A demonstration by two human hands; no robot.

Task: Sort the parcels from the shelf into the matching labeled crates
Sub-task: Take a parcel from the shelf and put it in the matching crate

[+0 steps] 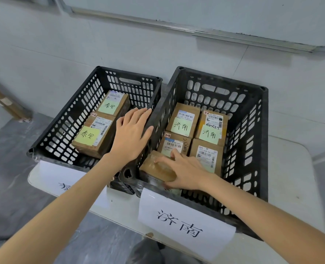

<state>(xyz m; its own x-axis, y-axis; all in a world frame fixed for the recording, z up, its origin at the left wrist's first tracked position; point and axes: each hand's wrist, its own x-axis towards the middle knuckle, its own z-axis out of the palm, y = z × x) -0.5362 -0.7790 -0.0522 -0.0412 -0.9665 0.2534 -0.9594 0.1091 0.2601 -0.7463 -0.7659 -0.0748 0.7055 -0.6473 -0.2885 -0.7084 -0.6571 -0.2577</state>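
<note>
head view: left hand (131,136) is flat with fingers straight. it rests on the rims where the left crate (62,119) and the right crate (253,130) meet and holds nothing.

right hand (184,172) is inside the right crate at its near-left corner, just right of and nearer than the left hand. it grips a taped parcel (157,168), fingers spread over the top, thumb curled round the near edge. the parcel is brown, wrapped in clear tape, tilted, and low against the crate's near wall.

just beyond the right hand are four labelled parcels (183,119) in a two-by-two block on the crate floor. the far two have green 济南 notes. the near-left one is touching the right hand's fingertips.

left of the left hand, in the left crate, are two boxes (93,138) end to end, each with a green 泰安 note.

a paper sign reading 济南 (186,221) hangs on the right crate's near wall, below the right wrist. the left crate's sign (55,176) is partly hidden by the left forearm.

both crates sit on a white table (291,159).
</note>
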